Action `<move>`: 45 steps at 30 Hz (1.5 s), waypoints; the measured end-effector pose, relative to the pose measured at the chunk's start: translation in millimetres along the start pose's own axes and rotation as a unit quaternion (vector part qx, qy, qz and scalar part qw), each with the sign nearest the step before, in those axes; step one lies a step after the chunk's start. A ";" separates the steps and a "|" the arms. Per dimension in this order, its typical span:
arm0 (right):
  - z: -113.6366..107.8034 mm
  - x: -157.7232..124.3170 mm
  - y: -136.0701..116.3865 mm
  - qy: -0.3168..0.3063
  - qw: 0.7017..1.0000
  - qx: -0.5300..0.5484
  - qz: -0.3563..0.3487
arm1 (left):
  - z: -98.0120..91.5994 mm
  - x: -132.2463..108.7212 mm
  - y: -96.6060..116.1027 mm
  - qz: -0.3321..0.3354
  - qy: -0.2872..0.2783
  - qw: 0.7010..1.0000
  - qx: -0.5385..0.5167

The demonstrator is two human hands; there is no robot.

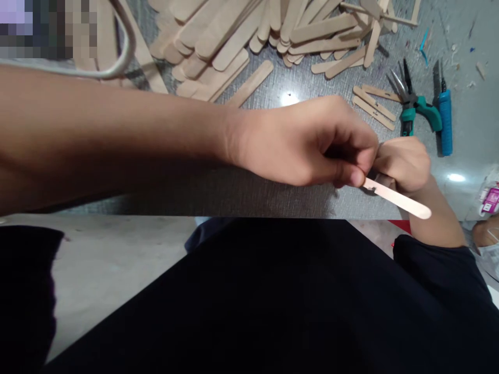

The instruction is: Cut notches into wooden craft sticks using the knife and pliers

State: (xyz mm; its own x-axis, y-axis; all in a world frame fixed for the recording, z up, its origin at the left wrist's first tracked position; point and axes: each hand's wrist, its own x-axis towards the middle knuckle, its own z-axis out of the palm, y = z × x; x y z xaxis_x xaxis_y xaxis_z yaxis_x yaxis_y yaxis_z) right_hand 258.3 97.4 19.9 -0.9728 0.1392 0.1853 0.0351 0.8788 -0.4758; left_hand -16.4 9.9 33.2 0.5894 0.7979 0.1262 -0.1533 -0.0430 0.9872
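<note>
My left hand (312, 140) reaches across from the left and pinches a wooden craft stick (405, 200) between thumb and fingers. The stick has a small dark-edged notch near the pinched end, and its rounded end points down to the right, over the table's front edge. Close against it, my right hand (407, 161) is curled into a closed shape behind the stick; its fingertips are partly hidden, and I cannot make out what they hold. A few marked or notched craft sticks (374, 106) lie just beyond both hands.
A large pile of craft sticks (230, 31) spreads along the far side of the grey table (187, 192). Teal-handled pliers (427, 111) and a blue-handled tool (445, 122) lie at the right. A white curved tube or cable (127, 47) is at upper left.
</note>
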 end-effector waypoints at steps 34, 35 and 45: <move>-2.1 15.2 -7.2 0.044 0.997 -0.005 -0.060 | 15.2 -18.8 2.3 -0.035 0.043 0.996 0.077; -2.2 14.2 -6.9 0.045 0.997 -0.008 -0.062 | 15.9 -18.9 2.8 -0.038 0.042 0.995 0.078; -0.5 13.4 -7.4 0.042 0.997 -0.015 -0.061 | 17.3 -20.0 -1.0 -0.061 0.043 0.994 0.086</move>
State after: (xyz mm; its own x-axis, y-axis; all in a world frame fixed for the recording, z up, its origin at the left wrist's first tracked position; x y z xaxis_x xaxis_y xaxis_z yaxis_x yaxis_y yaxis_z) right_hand 245.1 92.9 26.4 -0.9474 0.0666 0.3131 -0.0752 0.9044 -0.4200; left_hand -14.3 -16.4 31.4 0.5244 0.8514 0.0023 0.0572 -0.0378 0.9976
